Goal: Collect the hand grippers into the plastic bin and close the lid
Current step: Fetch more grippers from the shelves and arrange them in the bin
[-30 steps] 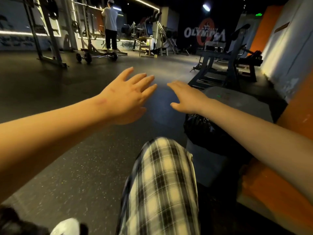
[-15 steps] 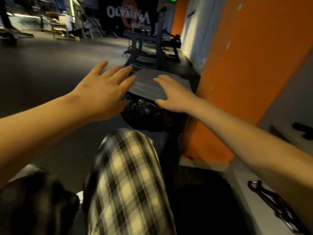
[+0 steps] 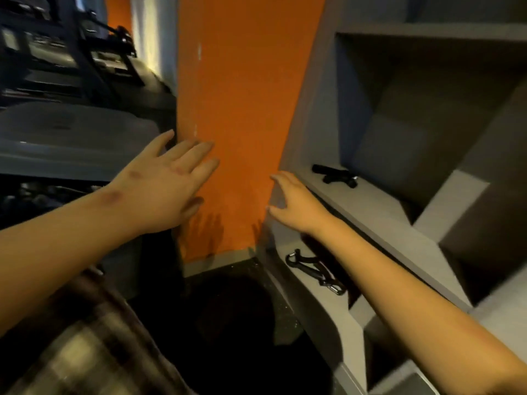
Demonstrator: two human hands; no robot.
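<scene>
A black hand gripper [image 3: 336,175] lies on a grey shelf [image 3: 379,215] to the right. A second black hand gripper [image 3: 312,270] with a metal spring lies on the lower shelf, just under my right forearm. My right hand [image 3: 293,202] hovers open at the shelf's left corner, a hand's width left of the upper gripper. My left hand [image 3: 168,183] is open with fingers spread in front of the orange pillar. The plastic bin [image 3: 57,201] stands at the left with its grey lid [image 3: 71,138] propped up; dark contents show dimly inside.
The orange pillar [image 3: 239,124] stands between the bin and the grey shelving unit. My knee in checked trousers [image 3: 85,343] is at the lower left. Dark gym floor [image 3: 236,323] lies below. Gym machines [image 3: 71,52] stand behind the bin.
The view has swung right, from the gym floor to the pillar and shelves. Both hands stayed open and moved with it; the right hand now reaches the shelf corner.
</scene>
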